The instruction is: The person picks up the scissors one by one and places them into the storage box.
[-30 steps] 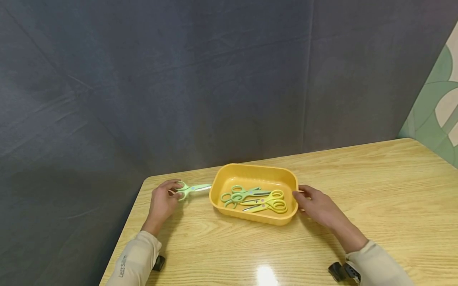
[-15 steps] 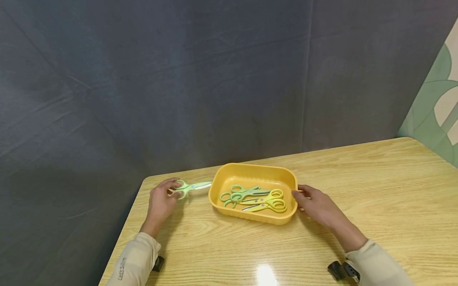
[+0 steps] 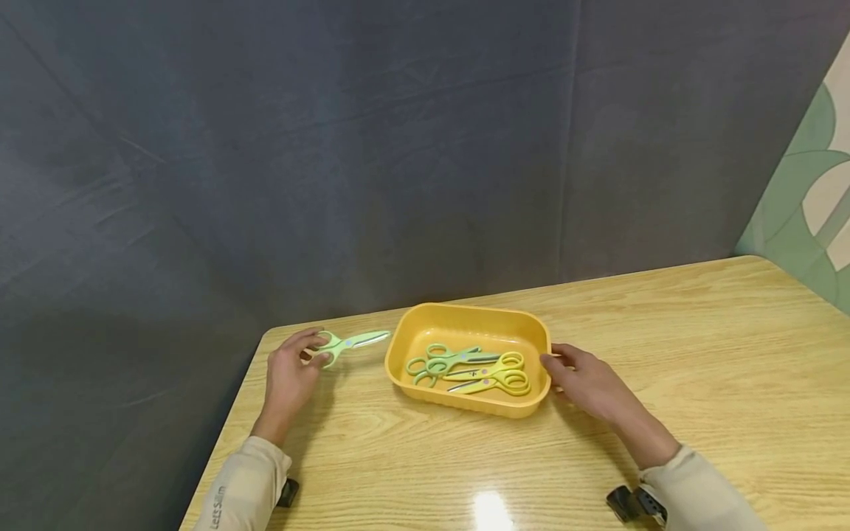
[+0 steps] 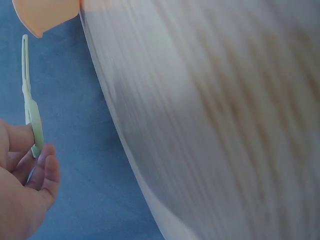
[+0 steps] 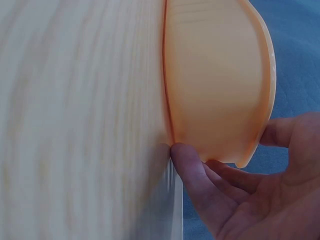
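A light-green pair of scissors is pinched by its handle loops in my left hand. In the left wrist view the scissors appear edge-on, held clear of the table, with thumb and fingers at the handles. Their blade tip points at the left end of a yellow plastic tray. My right hand holds the tray's right end; in the right wrist view its thumb is at the rim and fingers lie against the outer wall. Inside the tray lie green scissors and yellow scissors, partly overlapping.
The tray stands on a wood-grain table, near its back edge. A dark grey cloth hangs behind and to the left of the table. At the far right is a green and beige patterned wall.
My left hand has shifted a little left with the green scissors, and their blade tip has risen slightly. The right hand and the tray have hardly moved.
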Motion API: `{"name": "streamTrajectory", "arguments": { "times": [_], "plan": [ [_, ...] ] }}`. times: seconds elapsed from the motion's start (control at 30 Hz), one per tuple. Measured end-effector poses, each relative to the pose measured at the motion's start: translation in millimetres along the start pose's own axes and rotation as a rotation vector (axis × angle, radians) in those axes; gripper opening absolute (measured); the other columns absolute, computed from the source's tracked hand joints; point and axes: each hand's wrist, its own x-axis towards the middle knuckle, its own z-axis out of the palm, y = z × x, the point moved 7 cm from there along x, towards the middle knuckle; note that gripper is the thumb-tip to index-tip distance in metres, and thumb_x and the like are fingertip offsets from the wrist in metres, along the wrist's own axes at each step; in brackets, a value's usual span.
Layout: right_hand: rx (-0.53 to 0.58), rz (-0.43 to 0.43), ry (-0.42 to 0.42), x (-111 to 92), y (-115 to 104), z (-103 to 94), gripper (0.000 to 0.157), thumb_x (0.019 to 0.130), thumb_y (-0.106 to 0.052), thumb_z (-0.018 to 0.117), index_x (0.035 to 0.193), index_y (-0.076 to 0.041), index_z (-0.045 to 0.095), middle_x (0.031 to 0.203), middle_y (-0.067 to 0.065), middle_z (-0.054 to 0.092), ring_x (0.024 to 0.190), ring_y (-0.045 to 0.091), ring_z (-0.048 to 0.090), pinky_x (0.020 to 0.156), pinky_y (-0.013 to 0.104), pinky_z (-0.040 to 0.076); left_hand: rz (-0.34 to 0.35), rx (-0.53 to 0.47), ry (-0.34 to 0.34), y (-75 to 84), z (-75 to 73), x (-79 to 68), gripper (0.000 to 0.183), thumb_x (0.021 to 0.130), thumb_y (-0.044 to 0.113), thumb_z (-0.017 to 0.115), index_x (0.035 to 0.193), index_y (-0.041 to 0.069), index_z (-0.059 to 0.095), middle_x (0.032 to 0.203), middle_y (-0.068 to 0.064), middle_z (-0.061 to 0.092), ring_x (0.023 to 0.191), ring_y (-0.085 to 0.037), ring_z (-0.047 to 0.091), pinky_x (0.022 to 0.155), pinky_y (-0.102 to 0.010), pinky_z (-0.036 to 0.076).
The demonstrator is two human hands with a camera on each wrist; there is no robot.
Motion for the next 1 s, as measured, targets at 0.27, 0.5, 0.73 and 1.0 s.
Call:
{"name": "streamTrajectory", "arguments": {
  "times": [0.27,0.5,0.73,1.0],
  "plan": [
    [0.004,-0.001,0.002,-0.1,1.0,-0.5,0.07,0.107,-0.046,0.038,0.151,0.008,0.029,0.139,0.032,0.052,0.112,0.033,0.067,0.081,0.036,0.062,0.044,-0.04,0.013,11.9,4.8,-0.1,0.021,0.079,-0.002,0.08,0.099,0.0,0.076,0.125,-0.013,0.069,0.095,-0.031,0.069,0.076,-0.047,0.058],
    [0.008,0.002,-0.001,0.5,1.5,0.4,0.069,0.107,-0.044,0.039,0.151,0.007,0.029,0.14,0.032,0.052,0.111,0.031,0.067,0.081,0.036,0.061,0.076,-0.037,0.0,20.4,11.8,-1.0,0.019,0.079,-0.002,0.08,0.097,0.002,0.077,0.124,-0.012,0.07,0.094,-0.028,0.07,0.074,-0.04,0.057],
    [-0.011,0.006,0.007,0.9,1.8,0.4,0.07,0.106,-0.046,0.039,0.151,0.007,0.03,0.139,0.031,0.053,0.108,0.029,0.068,0.078,0.034,0.061,0.097,-0.017,-0.026,26.6,16.6,-1.9,0.019,0.08,0.0,0.08,0.099,0.002,0.076,0.126,-0.011,0.069,0.096,-0.027,0.069,0.076,-0.042,0.058],
    [-0.025,0.011,0.013,0.9,1.9,0.0,0.069,0.106,-0.046,0.039,0.151,0.006,0.031,0.137,0.03,0.056,0.107,0.028,0.068,0.074,0.032,0.059,0.161,-0.002,-0.028,33.7,20.1,-2.4,0.019,0.08,-0.001,0.079,0.099,0.002,0.076,0.125,-0.012,0.069,0.094,-0.028,0.07,0.075,-0.043,0.06]
  ]
}}
